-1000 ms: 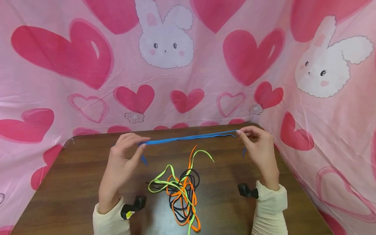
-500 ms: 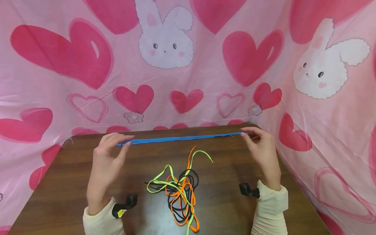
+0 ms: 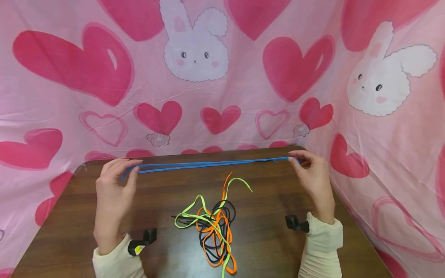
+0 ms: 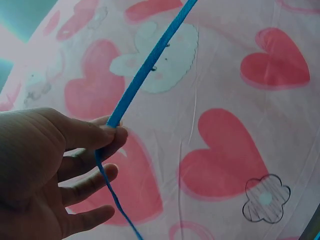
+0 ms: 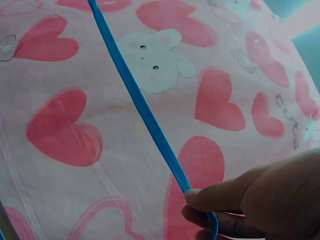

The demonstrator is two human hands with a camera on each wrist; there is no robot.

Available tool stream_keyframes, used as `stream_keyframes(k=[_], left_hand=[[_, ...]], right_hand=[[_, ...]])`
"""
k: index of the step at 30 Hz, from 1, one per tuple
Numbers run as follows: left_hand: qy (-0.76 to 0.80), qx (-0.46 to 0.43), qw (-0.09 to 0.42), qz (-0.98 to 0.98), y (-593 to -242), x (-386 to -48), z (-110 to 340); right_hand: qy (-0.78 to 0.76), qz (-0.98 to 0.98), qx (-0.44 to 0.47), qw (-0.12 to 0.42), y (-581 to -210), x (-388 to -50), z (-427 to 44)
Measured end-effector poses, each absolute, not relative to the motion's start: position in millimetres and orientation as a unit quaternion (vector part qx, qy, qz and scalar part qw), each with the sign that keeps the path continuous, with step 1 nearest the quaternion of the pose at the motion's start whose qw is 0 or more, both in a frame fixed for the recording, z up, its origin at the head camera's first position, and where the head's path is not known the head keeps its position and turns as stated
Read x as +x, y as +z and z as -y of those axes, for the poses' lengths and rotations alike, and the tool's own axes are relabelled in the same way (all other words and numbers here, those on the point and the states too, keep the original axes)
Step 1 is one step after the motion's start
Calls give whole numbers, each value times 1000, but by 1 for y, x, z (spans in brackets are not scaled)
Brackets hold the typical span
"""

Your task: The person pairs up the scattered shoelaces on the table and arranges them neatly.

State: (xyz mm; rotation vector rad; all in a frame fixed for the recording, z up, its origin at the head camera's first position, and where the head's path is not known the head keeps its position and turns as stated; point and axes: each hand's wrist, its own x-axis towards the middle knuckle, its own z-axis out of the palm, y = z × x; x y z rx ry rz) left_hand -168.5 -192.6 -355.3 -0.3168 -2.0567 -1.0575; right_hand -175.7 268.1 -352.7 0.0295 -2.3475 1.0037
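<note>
A flat blue shoelace stretches between the two hands over the far part of the table, with two strands showing in the head view. At its left end my left hand pinches it between thumb and index finger; a thin loose length dangles below that grip in the left wrist view. My right hand pinches the other end, where the lace bends around behind the fingers. Nearer me, between the hands, lies a tangle of a lime-green lace, an orange lace and a black lace.
The dark wooden table has a pink cloth with hearts and rabbits hanging behind it and along its sides. A black wrist camera is strapped at the left sleeve, another camera at the right.
My left hand has moved left, drawing the blue shoelace out wider. My right hand has shifted slightly right. The tangled laces on the table stay put.
</note>
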Motion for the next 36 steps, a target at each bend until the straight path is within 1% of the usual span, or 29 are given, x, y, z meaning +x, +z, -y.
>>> stream_keyframes(k=[7,16,24,32,36], left_hand=[[-404,-97,395,819,-361,-170,206],[-427,-15,384,818,-369,-164,222],[-383,-27,388,838,-376,-170,233],[-358,14,380,853,-382,-178,246],[-352,13,375,858,-383,-182,252]], right_hand=[[338,889,-22,308,-357,-179,-273],[323,899,-27,294,-361,-184,-275],[325,901,-65,280,-360,-184,-279],[303,915,-57,261,-368,-190,-291],[291,919,-52,261,-375,-194,-298]])
